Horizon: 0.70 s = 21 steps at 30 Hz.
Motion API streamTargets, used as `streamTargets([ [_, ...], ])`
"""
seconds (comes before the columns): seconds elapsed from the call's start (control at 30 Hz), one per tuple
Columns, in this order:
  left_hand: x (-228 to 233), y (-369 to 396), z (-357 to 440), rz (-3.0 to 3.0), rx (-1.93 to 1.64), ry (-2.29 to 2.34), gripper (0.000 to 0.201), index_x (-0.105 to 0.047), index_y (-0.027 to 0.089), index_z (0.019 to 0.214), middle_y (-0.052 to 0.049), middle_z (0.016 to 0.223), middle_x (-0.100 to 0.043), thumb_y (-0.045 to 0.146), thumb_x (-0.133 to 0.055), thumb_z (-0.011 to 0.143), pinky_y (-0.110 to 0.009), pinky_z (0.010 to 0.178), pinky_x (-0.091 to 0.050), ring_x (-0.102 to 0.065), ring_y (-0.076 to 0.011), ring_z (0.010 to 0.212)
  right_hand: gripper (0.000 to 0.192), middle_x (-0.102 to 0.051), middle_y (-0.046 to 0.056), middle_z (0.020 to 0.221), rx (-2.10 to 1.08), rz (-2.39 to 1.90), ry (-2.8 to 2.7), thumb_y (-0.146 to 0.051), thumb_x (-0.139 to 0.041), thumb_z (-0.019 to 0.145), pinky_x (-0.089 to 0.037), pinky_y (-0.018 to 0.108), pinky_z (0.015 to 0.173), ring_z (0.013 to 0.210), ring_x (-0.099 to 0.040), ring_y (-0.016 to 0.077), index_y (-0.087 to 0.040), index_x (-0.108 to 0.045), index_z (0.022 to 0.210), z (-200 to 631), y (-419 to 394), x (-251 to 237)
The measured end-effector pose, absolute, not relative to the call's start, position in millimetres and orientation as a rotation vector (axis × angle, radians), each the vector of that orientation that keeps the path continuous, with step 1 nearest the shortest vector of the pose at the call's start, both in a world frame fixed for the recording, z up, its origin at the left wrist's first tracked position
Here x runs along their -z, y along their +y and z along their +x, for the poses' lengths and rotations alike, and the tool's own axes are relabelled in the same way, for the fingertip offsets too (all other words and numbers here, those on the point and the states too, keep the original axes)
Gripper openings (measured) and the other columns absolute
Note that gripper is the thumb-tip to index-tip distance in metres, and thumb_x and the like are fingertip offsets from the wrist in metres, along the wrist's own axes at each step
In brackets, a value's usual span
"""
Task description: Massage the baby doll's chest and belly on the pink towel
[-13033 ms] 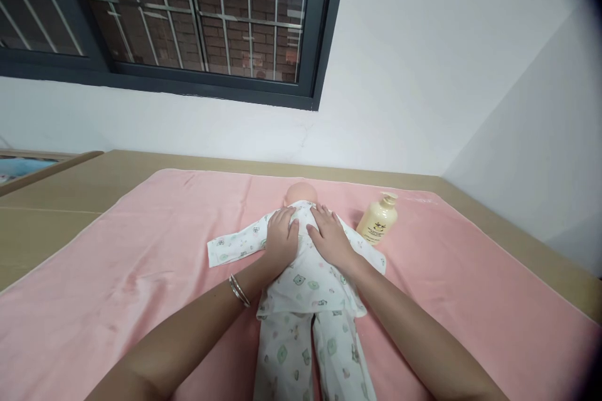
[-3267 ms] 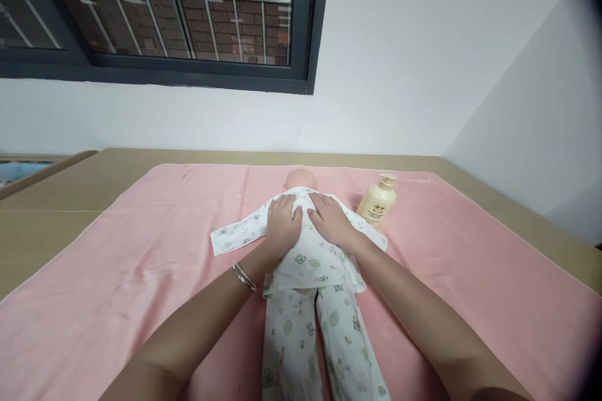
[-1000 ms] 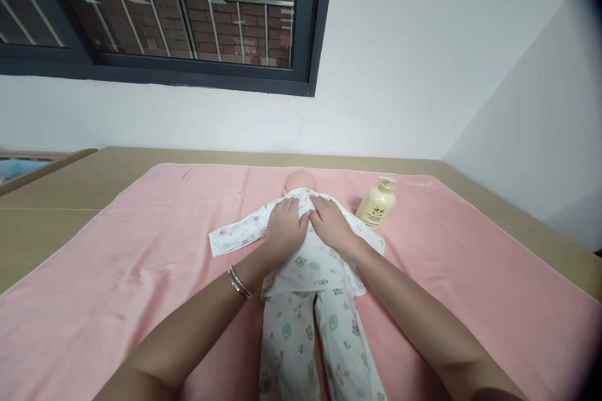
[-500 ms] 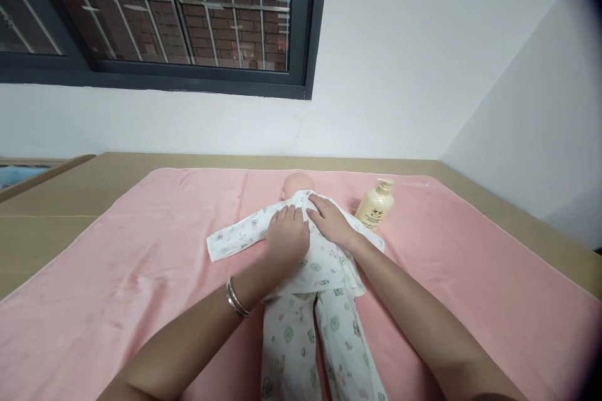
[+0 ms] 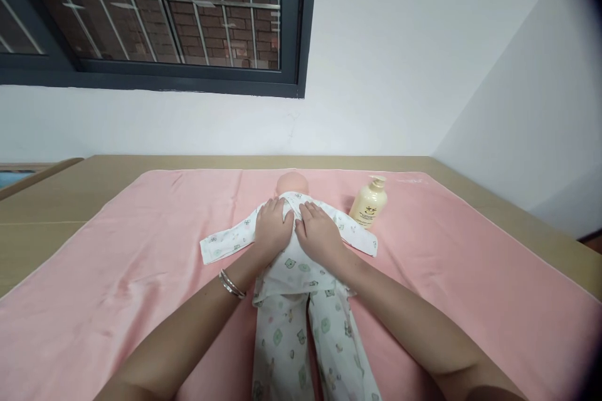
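Note:
A baby doll (image 5: 291,183) lies face down on a pink blanket (image 5: 132,276), dressed in a white printed top and trousers (image 5: 301,338). My left hand (image 5: 273,227) lies flat on the left side of the doll's upper back, fingers spread, a bracelet on the wrist. My right hand (image 5: 318,230) rests flat beside it on the right side of the back. Both palms press on the cloth and grip nothing. The doll's sleeves stretch out to either side.
A cream pump bottle (image 5: 368,202) stands on the blanket just right of the doll's shoulder. The blanket covers a tan surface (image 5: 56,200) that meets white walls. A barred window (image 5: 150,19) is up on the left.
Both hands have slid slightly over the doll's upper back and now lie side by side near the shoulders. The view has shifted a little to the right.

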<state>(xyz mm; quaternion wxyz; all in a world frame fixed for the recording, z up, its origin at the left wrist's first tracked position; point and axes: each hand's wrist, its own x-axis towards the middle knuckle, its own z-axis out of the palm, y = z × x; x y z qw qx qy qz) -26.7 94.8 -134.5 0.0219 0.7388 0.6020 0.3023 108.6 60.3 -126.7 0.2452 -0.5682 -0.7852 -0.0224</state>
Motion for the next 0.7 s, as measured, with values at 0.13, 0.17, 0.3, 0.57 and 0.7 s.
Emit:
streamTargets([
  [0.13, 142.1, 93.7, -25.5, 2.262, -1.024, 1.84, 0.044, -0.052, 0.013, 0.128, -0.014, 0.137, -0.053, 0.031, -0.037, 0.091, -0.047, 0.112, -0.028, -0.042, -0.0285, 0.132, 0.051, -0.04, 0.018, 0.146, -0.007, -1.526, -2.116, -0.028, -0.034, 0.095, -0.023, 0.042, 0.114, 0.138, -0.031, 0.0279, -0.005, -0.041, 0.14, 111.2, 62.7, 129.1],
  [0.17, 143.1, 93.1, -25.4, 2.265, -1.043, 1.833, 0.043, -0.052, 0.013, 0.128, -0.014, 0.136, -0.054, 0.03, -0.038, 0.091, -0.047, 0.112, -0.028, -0.043, -0.0285, 0.132, 0.052, -0.038, 0.018, 0.147, -0.02, -1.521, -2.113, -0.029, -0.033, 0.095, -0.022, 0.043, 0.114, 0.139, -0.03, 0.0283, -0.005, -0.04, 0.14, 111.7, 63.1, 129.7],
  [0.3, 143.6, 92.1, -26.1, 2.288, -1.079, 1.809, 0.042, -0.053, 0.013, 0.126, -0.015, 0.134, -0.055, 0.031, -0.037, 0.091, -0.049, 0.11, -0.03, -0.045, -0.0295, 0.129, 0.056, -0.035, 0.02, 0.149, -0.028, -1.501, -2.132, -0.034, -0.034, 0.095, -0.021, 0.047, 0.114, 0.14, -0.026, 0.0309, -0.004, -0.038, 0.142, 112.1, 62.7, 132.0],
  [0.57, 141.2, 88.7, -26.0, 2.361, -1.067, 1.803, 0.041, -0.053, 0.012, 0.126, -0.017, 0.132, -0.056, 0.031, -0.038, 0.093, -0.05, 0.109, -0.031, -0.044, -0.0308, 0.129, 0.059, -0.036, 0.017, 0.149, -0.097, -1.49, -2.089, -0.045, -0.025, 0.098, -0.021, 0.047, 0.114, 0.141, -0.026, 0.0287, -0.008, -0.04, 0.142, 113.0, 62.4, 131.9],
  [0.7, 138.4, 85.9, -25.4, 2.383, -1.064, 1.788, 0.041, -0.053, 0.011, 0.125, -0.017, 0.131, -0.057, 0.028, -0.039, 0.092, -0.05, 0.109, -0.032, -0.046, -0.0304, 0.128, 0.059, -0.037, 0.017, 0.148, -0.137, -1.494, -2.075, -0.045, -0.024, 0.099, -0.02, 0.046, 0.114, 0.14, -0.026, 0.0283, -0.007, -0.041, 0.141, 113.1, 62.3, 130.0],
])
